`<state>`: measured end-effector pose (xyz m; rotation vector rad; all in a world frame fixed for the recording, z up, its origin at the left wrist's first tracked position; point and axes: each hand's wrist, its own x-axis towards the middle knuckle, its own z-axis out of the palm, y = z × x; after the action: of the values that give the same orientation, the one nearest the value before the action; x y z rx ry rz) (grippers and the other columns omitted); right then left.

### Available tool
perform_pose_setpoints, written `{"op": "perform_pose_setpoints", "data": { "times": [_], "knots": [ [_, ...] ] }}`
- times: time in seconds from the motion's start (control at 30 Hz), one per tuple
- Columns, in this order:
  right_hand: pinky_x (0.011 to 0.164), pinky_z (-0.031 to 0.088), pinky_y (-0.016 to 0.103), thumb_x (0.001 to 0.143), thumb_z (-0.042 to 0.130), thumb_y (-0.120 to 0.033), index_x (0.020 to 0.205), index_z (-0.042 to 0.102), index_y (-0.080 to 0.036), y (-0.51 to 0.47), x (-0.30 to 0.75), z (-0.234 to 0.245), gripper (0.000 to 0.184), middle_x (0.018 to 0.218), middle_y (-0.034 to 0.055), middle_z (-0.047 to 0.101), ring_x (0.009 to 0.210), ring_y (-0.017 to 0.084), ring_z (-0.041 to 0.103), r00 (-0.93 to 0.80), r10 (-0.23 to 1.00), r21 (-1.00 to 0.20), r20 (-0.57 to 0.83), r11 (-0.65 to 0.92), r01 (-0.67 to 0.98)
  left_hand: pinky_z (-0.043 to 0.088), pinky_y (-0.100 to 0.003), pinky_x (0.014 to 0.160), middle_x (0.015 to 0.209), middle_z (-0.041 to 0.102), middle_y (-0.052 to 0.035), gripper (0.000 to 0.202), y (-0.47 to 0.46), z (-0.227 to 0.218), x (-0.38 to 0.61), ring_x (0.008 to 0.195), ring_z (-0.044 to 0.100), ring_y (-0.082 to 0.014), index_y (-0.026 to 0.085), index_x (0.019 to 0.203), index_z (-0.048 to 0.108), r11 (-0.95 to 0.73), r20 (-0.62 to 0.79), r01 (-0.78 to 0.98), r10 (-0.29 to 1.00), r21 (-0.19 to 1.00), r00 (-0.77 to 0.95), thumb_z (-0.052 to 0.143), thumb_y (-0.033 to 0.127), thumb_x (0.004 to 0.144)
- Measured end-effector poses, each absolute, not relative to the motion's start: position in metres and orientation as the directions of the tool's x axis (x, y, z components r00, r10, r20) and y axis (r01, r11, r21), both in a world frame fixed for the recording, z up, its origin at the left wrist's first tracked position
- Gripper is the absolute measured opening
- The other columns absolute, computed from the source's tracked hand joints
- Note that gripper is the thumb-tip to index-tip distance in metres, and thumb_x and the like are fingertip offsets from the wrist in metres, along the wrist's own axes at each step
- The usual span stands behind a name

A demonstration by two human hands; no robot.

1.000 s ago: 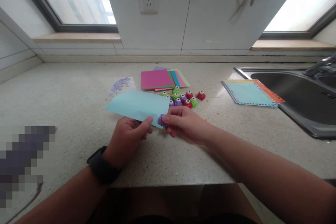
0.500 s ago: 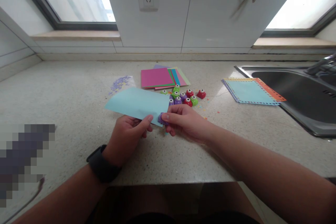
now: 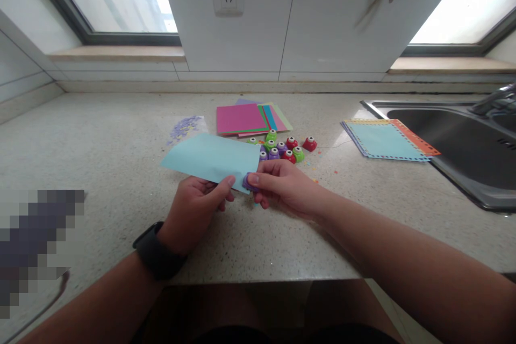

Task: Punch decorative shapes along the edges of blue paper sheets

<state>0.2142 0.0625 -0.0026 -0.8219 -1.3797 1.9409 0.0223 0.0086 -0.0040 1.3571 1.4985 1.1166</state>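
Observation:
A light blue sheet of paper (image 3: 209,156) is held above the counter, its left side curving up. My left hand (image 3: 201,199) pinches its near edge, thumb on top and fingers beneath. My right hand (image 3: 282,185) grips a small purple craft punch (image 3: 250,181) at the sheet's near right corner, with the thumb pressing on it. The punch's far side is covered by my thumb and the paper. Just beyond my right hand stand several more craft punches in green (image 3: 271,135), purple (image 3: 281,148) and red (image 3: 291,143).
Stacked coloured paper (image 3: 242,118) lies behind the punches. Purple and yellow paper bits (image 3: 186,128) are piled at the left. Sheets with punched edges (image 3: 379,140) rest beside the steel sink (image 3: 435,172) at the right. Small scraps are scattered on the counter (image 3: 121,150).

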Motion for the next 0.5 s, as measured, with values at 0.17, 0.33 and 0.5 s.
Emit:
{"op": "perform_pose_setpoints", "data": {
  "times": [0.17,0.33,0.5],
  "knots": [
    [0.048,0.045,0.022,0.076,0.081,-0.043,0.07,0.059,-0.015,0.0617,0.2135,-0.0015,0.036,0.058,0.0003,0.064,0.05,0.009,0.058,-0.614,0.776,-0.958,-0.145,-0.266,-0.109,0.042,-0.026,0.053,0.051,0.06,0.0013,0.034,0.0087,-0.0035,0.0226,0.049,0.051,-0.0121,0.019,0.057,0.065,0.032,-0.005,0.277,0.995,0.96,-0.098,0.065,0.038,0.085],
    [0.049,0.046,0.022,0.077,0.081,-0.044,0.071,0.059,-0.015,0.0624,0.2141,-0.0029,0.036,0.06,0.0005,0.065,0.051,0.01,0.058,-0.619,0.774,-0.962,-0.134,-0.251,-0.106,0.041,-0.026,0.053,0.052,0.061,0.0014,0.035,0.0092,-0.0059,0.0216,0.049,0.051,-0.0117,0.019,0.058,0.066,0.041,-0.015,0.265,0.995,0.963,-0.1,0.066,0.04,0.085],
    [0.049,0.045,0.022,0.078,0.08,-0.043,0.071,0.058,-0.015,0.0628,0.2148,-0.003,0.036,0.06,0.0006,0.065,0.05,0.01,0.058,-0.625,0.769,-0.964,-0.133,-0.246,-0.098,0.042,-0.025,0.054,0.05,0.06,0.0019,0.035,0.0087,-0.0053,0.0217,0.049,0.051,-0.0111,0.019,0.057,0.066,0.038,-0.012,0.264,0.995,0.964,-0.098,0.067,0.04,0.085]
  ]
}}
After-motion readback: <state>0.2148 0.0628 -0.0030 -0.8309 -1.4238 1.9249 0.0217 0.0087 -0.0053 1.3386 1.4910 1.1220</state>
